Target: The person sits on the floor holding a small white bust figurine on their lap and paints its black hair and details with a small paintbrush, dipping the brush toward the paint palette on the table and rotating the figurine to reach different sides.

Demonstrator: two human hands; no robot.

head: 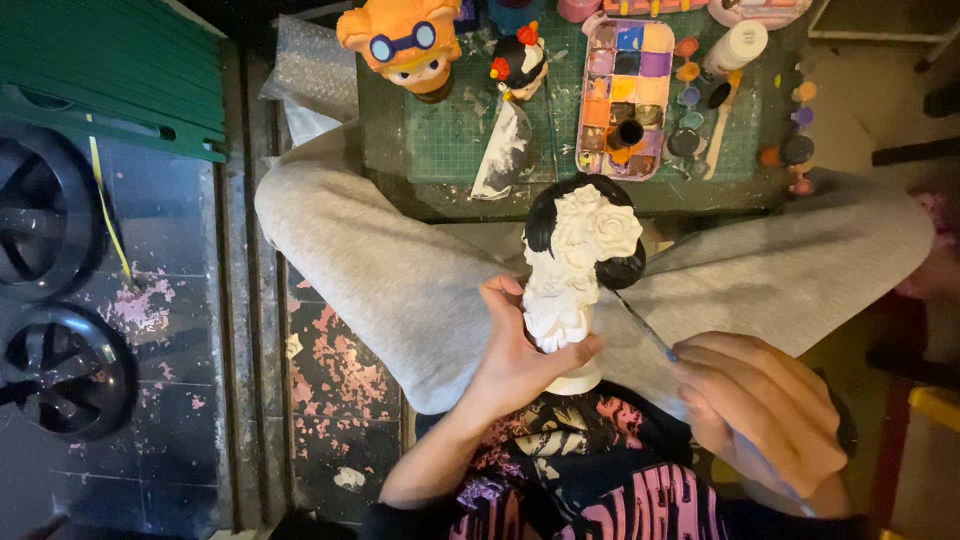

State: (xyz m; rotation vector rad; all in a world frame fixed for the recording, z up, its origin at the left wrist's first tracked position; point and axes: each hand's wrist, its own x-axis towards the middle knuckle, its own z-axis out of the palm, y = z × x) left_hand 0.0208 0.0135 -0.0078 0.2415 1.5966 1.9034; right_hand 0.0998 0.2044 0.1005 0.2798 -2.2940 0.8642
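My left hand (520, 355) is wrapped around the lower body of a white plaster figurine (575, 275), held over my lap. The figurine has white roses on its head and hair partly painted black. My right hand (765, 410) holds a thin paintbrush (645, 325), whose tip reaches the black hair on the figurine's right side. My legs in grey trousers (380, 270) are crossed under both hands.
A low table with a green cutting mat (450, 135) lies ahead. On it stand a paint palette (625, 95), small paint pots (690, 100), a white bottle (735, 45), an orange figurine (405, 45) and a small black figurine (520, 62). Green crate (110, 70) and black wheels (45, 215) sit left.
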